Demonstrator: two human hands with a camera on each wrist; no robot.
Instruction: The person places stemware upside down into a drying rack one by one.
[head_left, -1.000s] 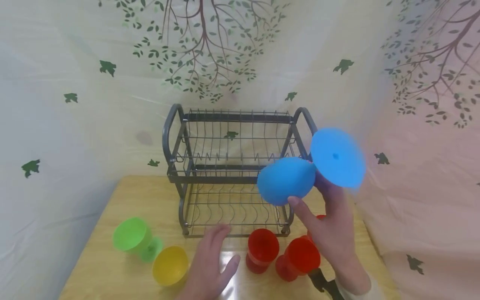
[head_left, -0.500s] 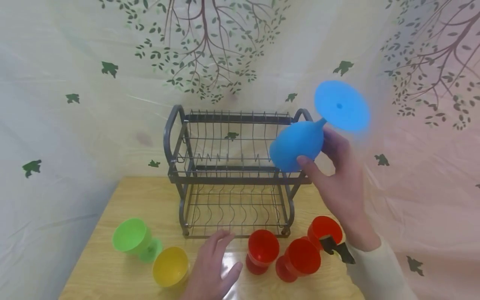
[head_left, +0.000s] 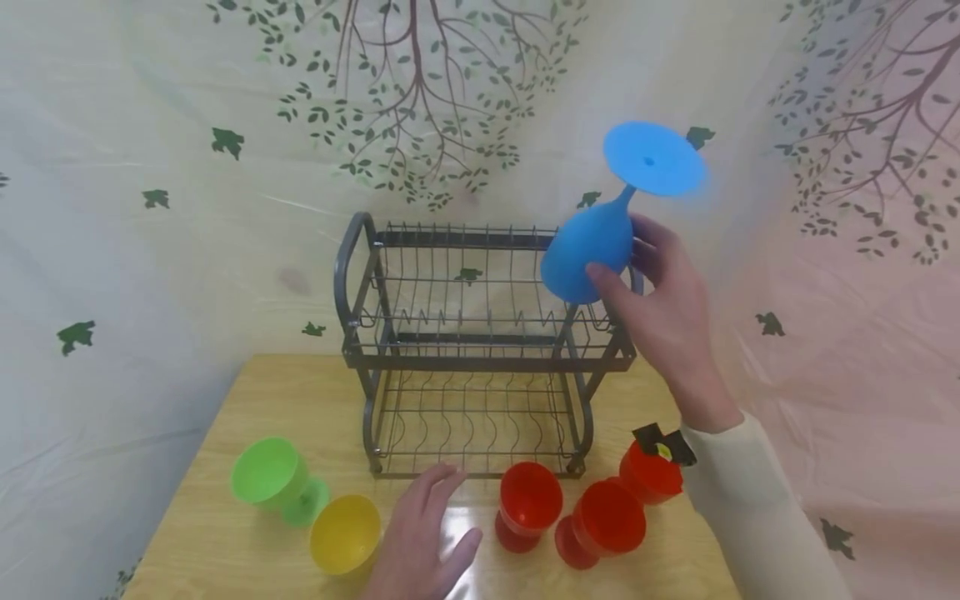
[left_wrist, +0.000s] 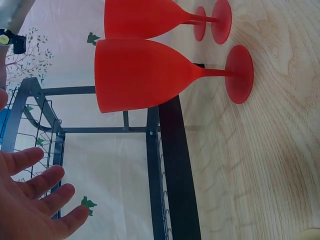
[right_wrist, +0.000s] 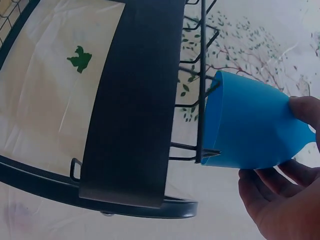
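Observation:
A blue wine goblet (head_left: 588, 254) is held upside down and tilted by my right hand (head_left: 663, 308), its round foot uppermost, over the right end of the dish rack's (head_left: 487, 363) upper tier. In the right wrist view the thumb and fingers grip the goblet's bowl (right_wrist: 250, 122), and its rim is by the rack's wire edge. My left hand (head_left: 420, 533) has its fingers loosely spread over the table, between a yellow goblet (head_left: 345, 535) and a red goblet (head_left: 529, 498). In the left wrist view this left hand (left_wrist: 40, 200) holds nothing.
Two more red goblets, the front one (head_left: 611, 518) and the back one (head_left: 651, 473), are on the table's right side. A green goblet (head_left: 268, 473) is at the left. The black rack has two wire tiers and stands on the wooden table (head_left: 247, 400) before a patterned cloth (head_left: 187, 250).
My right hand has raised the blue goblet from the rack's front right to above its upper tier, turning it more upright with the foot on top. The left hand stays nearly still.

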